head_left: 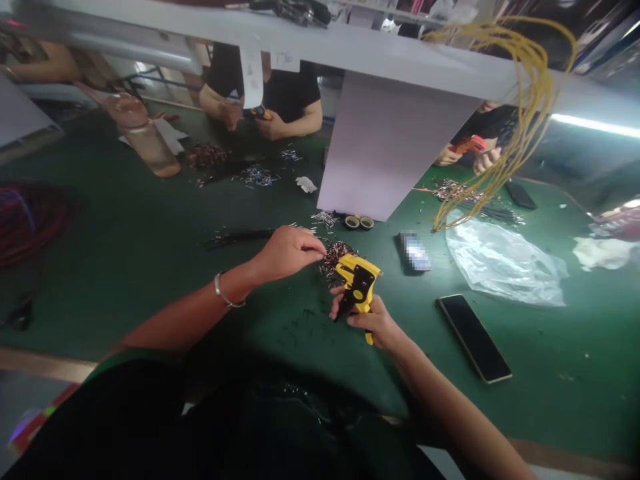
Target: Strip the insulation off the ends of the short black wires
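My right hand [376, 321] is wrapped round the grips of a yellow and black wire stripper [361, 283], its jaws pointing up and left. Just beyond the jaws lies a heap of short wires with copper-coloured ends [336, 257]. My left hand [293, 252] is closed in a pinch at the left edge of this heap; whatever is between its fingertips is too small to make out. Behind my left hand a bundle of dark wires [245, 236] lies on the green tabletop [280, 320]. Small silvery pieces [326, 219] are scattered beyond the heap.
Two tape rolls [359, 222] stand by a white panel [383, 143]. To the right lie a dark phone [475, 338], a small device [415, 251] and a plastic bag [505, 260]. Yellow wires [530, 87] hang from the shelf [390, 57]. Co-workers sit opposite; a bottle [153, 148] stands left.
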A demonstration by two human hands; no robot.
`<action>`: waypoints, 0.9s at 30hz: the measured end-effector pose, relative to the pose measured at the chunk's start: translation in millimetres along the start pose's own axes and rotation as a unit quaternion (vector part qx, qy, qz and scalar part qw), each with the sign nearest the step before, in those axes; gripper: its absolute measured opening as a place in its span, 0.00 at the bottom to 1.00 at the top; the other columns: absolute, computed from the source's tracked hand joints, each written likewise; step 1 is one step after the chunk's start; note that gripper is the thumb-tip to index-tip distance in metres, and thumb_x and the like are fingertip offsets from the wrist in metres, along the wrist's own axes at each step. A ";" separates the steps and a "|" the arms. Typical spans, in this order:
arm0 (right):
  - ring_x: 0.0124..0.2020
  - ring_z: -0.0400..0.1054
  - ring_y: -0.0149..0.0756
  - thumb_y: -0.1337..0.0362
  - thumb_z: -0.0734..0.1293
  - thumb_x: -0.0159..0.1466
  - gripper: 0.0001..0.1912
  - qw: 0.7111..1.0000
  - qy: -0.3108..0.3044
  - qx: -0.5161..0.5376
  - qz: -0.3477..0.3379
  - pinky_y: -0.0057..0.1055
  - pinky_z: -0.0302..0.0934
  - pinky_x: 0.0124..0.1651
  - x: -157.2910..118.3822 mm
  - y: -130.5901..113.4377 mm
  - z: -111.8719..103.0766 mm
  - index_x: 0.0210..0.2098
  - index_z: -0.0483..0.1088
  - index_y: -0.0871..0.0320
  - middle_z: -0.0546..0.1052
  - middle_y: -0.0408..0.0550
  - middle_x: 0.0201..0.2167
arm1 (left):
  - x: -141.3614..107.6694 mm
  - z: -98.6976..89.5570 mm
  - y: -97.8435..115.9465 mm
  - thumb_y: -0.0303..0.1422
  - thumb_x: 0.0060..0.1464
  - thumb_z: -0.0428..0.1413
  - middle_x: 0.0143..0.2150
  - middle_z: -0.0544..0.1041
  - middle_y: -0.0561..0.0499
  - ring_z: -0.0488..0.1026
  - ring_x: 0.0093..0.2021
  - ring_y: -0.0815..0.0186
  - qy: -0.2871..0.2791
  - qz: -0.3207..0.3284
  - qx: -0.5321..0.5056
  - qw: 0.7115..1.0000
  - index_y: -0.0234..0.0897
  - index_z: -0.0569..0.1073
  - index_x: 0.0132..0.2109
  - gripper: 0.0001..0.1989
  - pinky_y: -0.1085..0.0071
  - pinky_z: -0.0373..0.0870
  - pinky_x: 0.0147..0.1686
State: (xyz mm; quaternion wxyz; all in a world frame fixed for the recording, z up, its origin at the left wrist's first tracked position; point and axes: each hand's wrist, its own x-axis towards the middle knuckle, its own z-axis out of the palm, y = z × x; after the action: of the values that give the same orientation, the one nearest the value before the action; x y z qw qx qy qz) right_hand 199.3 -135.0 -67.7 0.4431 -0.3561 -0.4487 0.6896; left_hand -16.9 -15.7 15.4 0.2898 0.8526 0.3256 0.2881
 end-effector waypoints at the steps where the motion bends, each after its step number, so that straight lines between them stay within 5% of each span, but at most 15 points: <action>1: 0.36 0.72 0.40 0.73 0.69 0.47 0.28 1.000 -0.002 0.000 0.002 0.40 0.63 0.46 0.3 0.9 0.1 0.49 0.72 0.60 0.78 0.47 0.34 | 0.0 0.9 -1.9 0.30 0.53 0.55 0.29 0.79 0.50 0.73 0.29 0.70 0.000 0.005 0.006 1.000 0.37 0.82 0.34 0.10 0.71 0.67 0.32; 27: 0.30 0.71 0.37 0.62 0.74 0.56 0.16 1.000 -0.002 -0.018 -0.010 0.40 0.66 0.40 2.6 11.2 5.2 0.43 0.74 0.60 0.76 0.47 0.29 | 1.3 8.8 -19.7 0.30 0.52 0.57 0.33 0.81 0.50 0.75 0.31 0.70 -0.041 0.010 -0.014 0.999 0.38 0.82 0.33 0.08 0.72 0.68 0.35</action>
State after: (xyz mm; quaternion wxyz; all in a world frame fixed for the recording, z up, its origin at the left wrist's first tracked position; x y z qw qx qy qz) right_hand 190.5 -136.5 -76.7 0.4428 -0.3583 -0.4658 0.6772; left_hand -17.8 -5.2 -3.6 0.3119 0.8629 0.3011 0.2598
